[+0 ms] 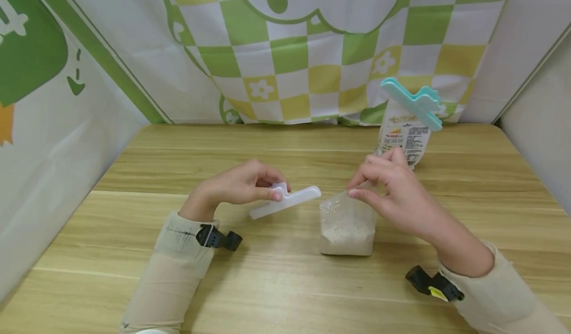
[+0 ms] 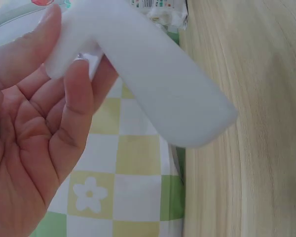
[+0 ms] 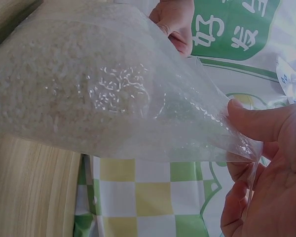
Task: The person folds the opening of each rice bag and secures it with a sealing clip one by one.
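Observation:
My left hand (image 1: 247, 183) pinches a white bag clip (image 1: 292, 201) by its grip tabs, above the table and left of the bag. In the left wrist view the long flat bar of the clip (image 2: 163, 74) slants down past the fingers. A clear plastic bag of rice (image 1: 348, 227) stands on the table; the grains fill its lower part. The thumb and fingers of my right hand (image 1: 392, 188) pinch the top of this bag. Seen from the right wrist, the bag (image 3: 89, 84) tapers to a gathered end between thumb and fingertips.
Behind my right hand a printed packet (image 1: 406, 131) stands upright, with a turquoise clip (image 1: 415, 103) across its top. The wooden table (image 1: 178, 284) ends at a checkered green and yellow cloth (image 1: 290, 56) hanging at the back. Black cameras sit on both sleeves.

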The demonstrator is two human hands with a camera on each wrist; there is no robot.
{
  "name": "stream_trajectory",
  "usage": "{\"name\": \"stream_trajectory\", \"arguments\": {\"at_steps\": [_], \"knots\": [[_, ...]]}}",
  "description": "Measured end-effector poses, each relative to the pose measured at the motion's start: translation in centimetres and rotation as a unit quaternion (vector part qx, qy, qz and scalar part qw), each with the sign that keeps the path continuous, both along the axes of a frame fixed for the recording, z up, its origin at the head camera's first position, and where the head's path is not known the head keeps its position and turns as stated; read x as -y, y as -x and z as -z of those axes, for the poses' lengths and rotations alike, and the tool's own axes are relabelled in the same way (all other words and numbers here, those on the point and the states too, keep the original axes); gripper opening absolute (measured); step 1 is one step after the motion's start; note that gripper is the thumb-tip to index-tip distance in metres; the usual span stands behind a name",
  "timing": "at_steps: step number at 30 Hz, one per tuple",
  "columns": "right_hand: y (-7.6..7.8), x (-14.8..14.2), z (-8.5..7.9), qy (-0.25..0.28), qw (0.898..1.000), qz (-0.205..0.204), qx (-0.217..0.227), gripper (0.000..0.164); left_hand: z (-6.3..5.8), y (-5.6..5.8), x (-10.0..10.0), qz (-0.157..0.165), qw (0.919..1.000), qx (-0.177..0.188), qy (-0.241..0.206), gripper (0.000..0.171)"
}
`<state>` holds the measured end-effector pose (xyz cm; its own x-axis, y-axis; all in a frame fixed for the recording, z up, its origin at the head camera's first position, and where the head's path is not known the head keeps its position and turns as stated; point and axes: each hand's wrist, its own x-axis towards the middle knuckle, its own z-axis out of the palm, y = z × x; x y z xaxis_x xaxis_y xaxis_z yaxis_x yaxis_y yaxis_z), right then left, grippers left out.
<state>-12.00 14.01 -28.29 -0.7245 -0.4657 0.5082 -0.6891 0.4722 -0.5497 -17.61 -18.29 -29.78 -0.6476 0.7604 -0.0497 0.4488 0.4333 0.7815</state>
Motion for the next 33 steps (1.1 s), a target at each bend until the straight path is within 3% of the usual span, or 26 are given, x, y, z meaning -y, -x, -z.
{"name": "stream_trajectory", "arguments": {"at_steps": [17, 33], "knots": [[0.1, 0.0, 0.1, 0.000, 1.000, -0.005, -0.011, 0.021, 0.2, -0.2, -0.8, 0.029, 0.9988, -0.014, -0.038, 0.013], [-0.2, 0.1, -0.1, -0.005, 1.000, 0.005, 0.004, 0.021, 0.2, -0.7, -2.2, 0.020, 0.9988, 0.003, -0.044, 0.012]]}}
